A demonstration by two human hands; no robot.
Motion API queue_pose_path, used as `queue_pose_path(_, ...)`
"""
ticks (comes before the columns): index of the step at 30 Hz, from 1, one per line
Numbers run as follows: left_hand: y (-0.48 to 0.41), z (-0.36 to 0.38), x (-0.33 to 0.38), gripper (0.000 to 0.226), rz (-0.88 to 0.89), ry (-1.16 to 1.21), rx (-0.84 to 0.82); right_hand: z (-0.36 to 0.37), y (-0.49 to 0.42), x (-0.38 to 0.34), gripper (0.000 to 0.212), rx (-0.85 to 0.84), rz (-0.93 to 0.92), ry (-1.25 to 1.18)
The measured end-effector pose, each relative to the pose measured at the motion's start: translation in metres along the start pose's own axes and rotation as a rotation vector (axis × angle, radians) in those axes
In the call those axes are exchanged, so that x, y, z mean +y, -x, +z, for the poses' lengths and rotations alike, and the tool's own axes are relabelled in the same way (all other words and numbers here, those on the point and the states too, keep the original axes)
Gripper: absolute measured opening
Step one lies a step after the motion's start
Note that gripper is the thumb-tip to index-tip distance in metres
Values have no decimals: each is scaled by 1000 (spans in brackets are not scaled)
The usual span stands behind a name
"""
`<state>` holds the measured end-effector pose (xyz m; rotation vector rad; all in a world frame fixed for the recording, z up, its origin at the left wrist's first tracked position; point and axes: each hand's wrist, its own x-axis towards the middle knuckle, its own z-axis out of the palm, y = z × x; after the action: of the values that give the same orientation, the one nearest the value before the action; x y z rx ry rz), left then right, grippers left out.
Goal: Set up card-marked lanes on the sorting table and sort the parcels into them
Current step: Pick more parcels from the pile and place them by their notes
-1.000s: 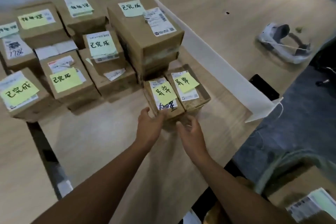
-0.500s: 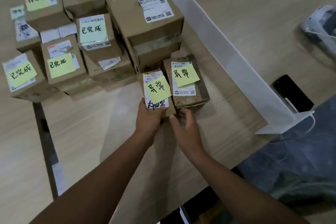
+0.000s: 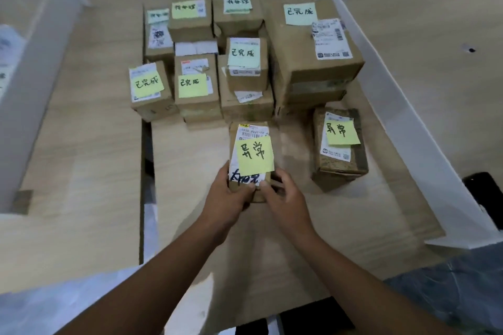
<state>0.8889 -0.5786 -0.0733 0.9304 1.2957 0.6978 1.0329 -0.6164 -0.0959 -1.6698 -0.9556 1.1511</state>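
Parcels fill the middle lane of the counter, and the white divider on the right serves as the landmark for all of them. Well to the left of that divider, the left hand and the right hand clasp the near end of a small parcel, fingers curled closed around its lower edge from both sides; whether it is lifted or resting on the wood cannot be told. Its yellow note faces up, presumably so the marking can be read while the person decides on a lane. Just beside the divider lies a second parcel with a matching yellow note, so the two likely belong together, though they sit apart. Farther along the divider, away from the person, a large box and a cluster of smaller boxes carry green or yellow notes with different writing, seemingly grouped as a separate class. The handwriting on the farthest notes is too blurred to read. A dark object beyond the divider's near end is cut off at the picture's edge, and the hands cover the held parcel's near face.
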Motion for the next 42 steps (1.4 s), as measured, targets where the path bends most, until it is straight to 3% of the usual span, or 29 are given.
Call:
queue_pose_path(7, 82, -170, 30, 53, 133, 89, 217, 153, 46, -70, 40, -268, -231, 75)
queue_pose_path(16, 236, -453, 8, 53, 301, 155, 495, 439, 187, -142, 33, -576, -383, 80)
queue_pose_path(25, 350, -678, -18, 52, 297, 233, 755, 669, 307, -181, 35, -809, -478, 55)
queue_pose_path(32, 322, -815, -29, 51, 226, 243, 762, 808, 297, -191, 32, -820, -477, 121)
queue_pose_path(37, 252, -913, -21, 57, 147, 223, 698, 905, 244, -191, 38, -734, -396, 167)
queue_pose_path(42, 182, -987, -12, 52, 72, 219, 542, 967, 208, -197, 32, -640, -329, 215)
